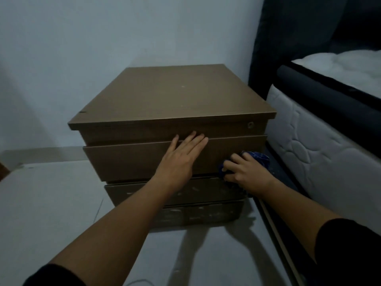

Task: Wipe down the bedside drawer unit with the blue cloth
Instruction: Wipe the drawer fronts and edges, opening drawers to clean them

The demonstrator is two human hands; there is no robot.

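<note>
Head view, setting: a dim bedroom corner, seen from above and in front of a brown drawer unit (169, 96) that stands on a pale floor (51, 203) against a light wall (103, 38).
Unit: square top bare apart from a few pale specks; a small notch shows at its left edge; a round fitting sits near the right end of the top drawer front.
Drawers: four fronts visible, stacked; the second drawer (127, 162) juts out past the one above it; the two lowest fronts carry whitish smudges.
Left hand (181, 157): fingers straight and together, palm laid flat against the second drawer front, fingertips reaching over its upper edge; it holds nothing.
Right hand (247, 172): fingers curled and closed around the cloth (257, 157), pressing it to the right end of the second drawer front, close to the unit's right corner.
Cloth: dark blue, bunched; part shows above the knuckles and part below the fingers, the rest is hidden under the hand.
Arms: both forearms bare, reaching in from the bottom of the frame, with dark sleeves (350, 254) pushed up near the elbows.
Bed: just beside the unit on the right, a quilted white mattress (309, 145) with a dark band on top, and a dark headboard (288, 38) against the wall.
Floor detail: arm shadows fall across the floor below the unit.
</note>
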